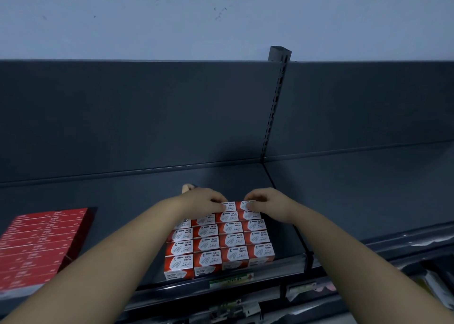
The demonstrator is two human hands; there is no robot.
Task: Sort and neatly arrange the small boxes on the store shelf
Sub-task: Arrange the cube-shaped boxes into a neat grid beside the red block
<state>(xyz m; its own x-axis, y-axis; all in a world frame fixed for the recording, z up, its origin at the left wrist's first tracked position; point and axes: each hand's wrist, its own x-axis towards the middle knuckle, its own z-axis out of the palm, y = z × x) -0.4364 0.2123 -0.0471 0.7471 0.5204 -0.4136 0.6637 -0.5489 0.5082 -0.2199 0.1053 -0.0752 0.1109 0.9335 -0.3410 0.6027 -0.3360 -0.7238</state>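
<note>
The paper-clip boxes (221, 240) are laid as a tight block on the shelf (344, 188), four across and labels up, with the block's front row just behind the price strip (231, 280). Work is being done on the back row (232, 205) of that block. The left hand (204, 199) is set at the block's far left corner and the right hand (266, 201) at its far right corner. The fingers of both are curled down onto the tops of the back-row boxes, which appear to be gripped, though the thumbs are hidden. The step is judged to be the seating of this last row.

This is best done by drawing the row towards the block's front until no gap is left, with even pressure from both ends so that no box is twisted. The row's side edges should be lined up with the rows in front, and the labels kept turned the same way. Light pressure is advised, since small cardboard boxes could be dented or the neighbouring rows pushed out of line. A stack of flat red boxes (41, 245) lies well to the block's left and need not be touched.
</note>
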